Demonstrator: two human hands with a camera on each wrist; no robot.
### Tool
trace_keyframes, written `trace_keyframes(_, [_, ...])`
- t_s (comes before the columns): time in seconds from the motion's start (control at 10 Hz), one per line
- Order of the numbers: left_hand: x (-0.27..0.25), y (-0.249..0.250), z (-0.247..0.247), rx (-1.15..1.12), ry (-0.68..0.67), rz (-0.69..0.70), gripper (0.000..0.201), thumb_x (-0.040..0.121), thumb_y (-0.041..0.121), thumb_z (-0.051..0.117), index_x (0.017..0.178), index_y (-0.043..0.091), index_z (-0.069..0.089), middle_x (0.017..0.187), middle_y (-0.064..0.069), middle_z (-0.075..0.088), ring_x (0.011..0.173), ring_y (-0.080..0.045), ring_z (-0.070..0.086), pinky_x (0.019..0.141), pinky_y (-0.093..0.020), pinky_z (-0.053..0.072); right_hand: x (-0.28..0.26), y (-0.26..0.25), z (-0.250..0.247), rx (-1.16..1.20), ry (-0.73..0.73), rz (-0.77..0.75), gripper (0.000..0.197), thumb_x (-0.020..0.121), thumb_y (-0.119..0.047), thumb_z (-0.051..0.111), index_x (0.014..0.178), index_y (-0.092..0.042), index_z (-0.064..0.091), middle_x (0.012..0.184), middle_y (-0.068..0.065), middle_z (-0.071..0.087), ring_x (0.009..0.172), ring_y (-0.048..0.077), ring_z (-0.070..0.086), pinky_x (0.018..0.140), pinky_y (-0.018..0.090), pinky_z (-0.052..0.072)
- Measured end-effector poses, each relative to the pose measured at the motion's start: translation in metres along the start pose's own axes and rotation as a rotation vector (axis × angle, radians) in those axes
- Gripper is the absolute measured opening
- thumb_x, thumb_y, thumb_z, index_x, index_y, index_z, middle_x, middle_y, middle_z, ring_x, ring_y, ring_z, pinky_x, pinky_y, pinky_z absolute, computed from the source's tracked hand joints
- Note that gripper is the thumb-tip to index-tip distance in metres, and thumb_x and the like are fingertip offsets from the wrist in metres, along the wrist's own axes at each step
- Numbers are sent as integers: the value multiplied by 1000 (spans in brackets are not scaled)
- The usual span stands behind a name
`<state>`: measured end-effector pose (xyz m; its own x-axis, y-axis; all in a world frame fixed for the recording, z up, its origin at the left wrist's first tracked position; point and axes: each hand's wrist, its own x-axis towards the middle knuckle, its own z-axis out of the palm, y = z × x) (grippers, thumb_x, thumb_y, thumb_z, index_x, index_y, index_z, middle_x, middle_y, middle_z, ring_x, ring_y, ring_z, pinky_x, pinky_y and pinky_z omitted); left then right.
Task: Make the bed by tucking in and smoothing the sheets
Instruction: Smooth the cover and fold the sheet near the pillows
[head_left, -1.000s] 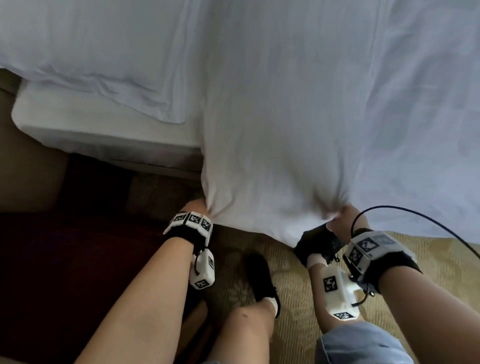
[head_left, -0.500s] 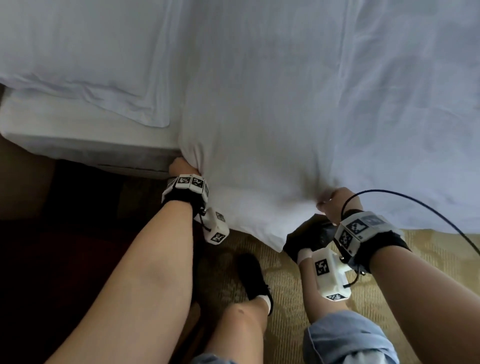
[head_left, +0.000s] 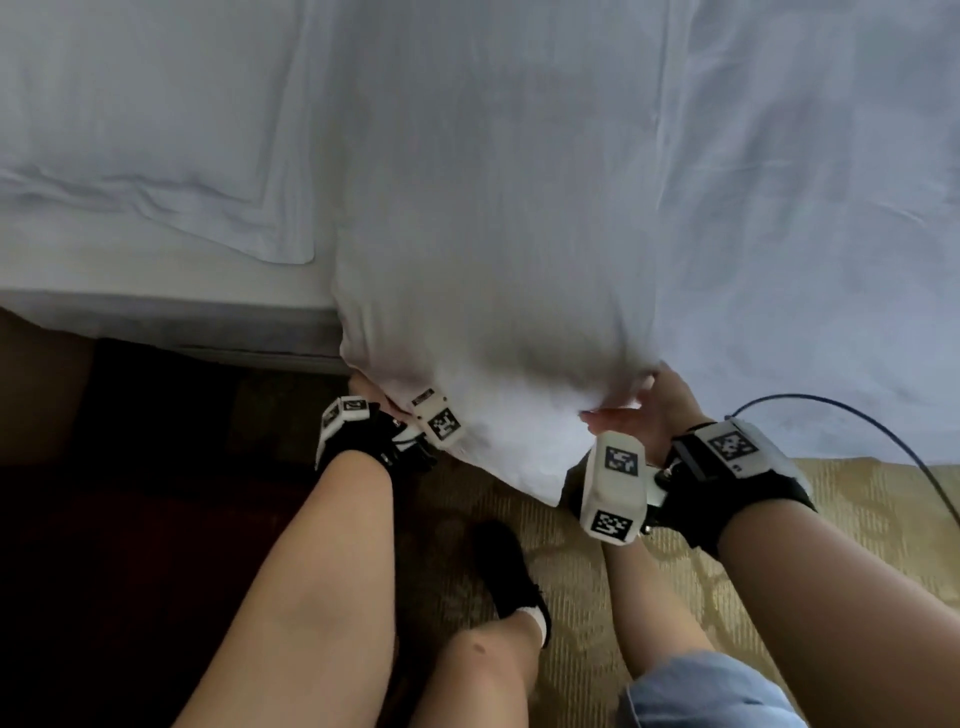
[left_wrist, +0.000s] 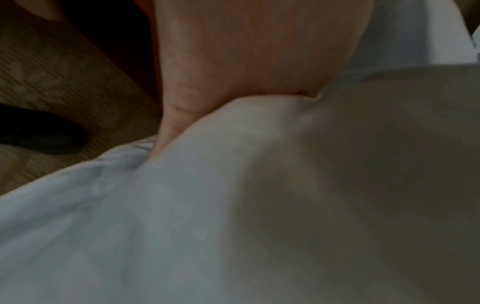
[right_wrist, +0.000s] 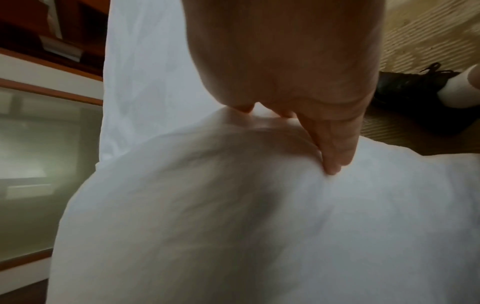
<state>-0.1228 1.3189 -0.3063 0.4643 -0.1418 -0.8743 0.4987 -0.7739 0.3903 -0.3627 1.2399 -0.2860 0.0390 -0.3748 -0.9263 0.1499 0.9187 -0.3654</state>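
A white sheet (head_left: 493, 234) covers the bed, and a flap of it hangs over the near mattress edge. My left hand (head_left: 366, 388) is at the flap's left corner by the mattress side; in the left wrist view its palm (left_wrist: 246, 51) shows, with the fingers buried in the sheet (left_wrist: 233, 205) and the thumb against a fold. My right hand (head_left: 649, 410) grips the flap's right part. In the right wrist view its thumb (right_wrist: 332, 148) presses on top of the sheet (right_wrist: 233, 216) and the fingers are underneath.
A white pillow (head_left: 145, 130) lies at the left on the bed, above the bare mattress side (head_left: 156, 317). Yellowish carpet (head_left: 857, 509) lies below, with my black shoe (head_left: 509, 571) on it. A black cable (head_left: 883, 431) loops off my right wrist. Dark floor is at the left.
Both hands have lifted the sheet flap from near the floor up toward the mattress edge. The left hand has gone in against the mattress side.
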Motion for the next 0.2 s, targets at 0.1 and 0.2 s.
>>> trace_keyframes(0.1, [8, -14, -2, 499, 194, 257, 81, 84, 67, 39, 147, 19, 21, 151, -10, 28, 129, -31, 41, 80, -48, 50, -6, -5, 1, -46, 0, 13, 19, 93, -20, 37, 97, -5, 48, 86, 16, 50, 71, 34, 53, 60, 39, 45])
trace_keyframes(0.2, [-19, -13, -8, 65, 186, 68, 59, 98, 34, 40, 146, 4, 24, 151, -16, 28, 81, -11, 49, 52, -22, 41, -13, -10, -3, -79, 44, -12, 20, 93, -16, 34, 92, -5, 51, 83, 13, 50, 70, 28, 51, 63, 38, 43])
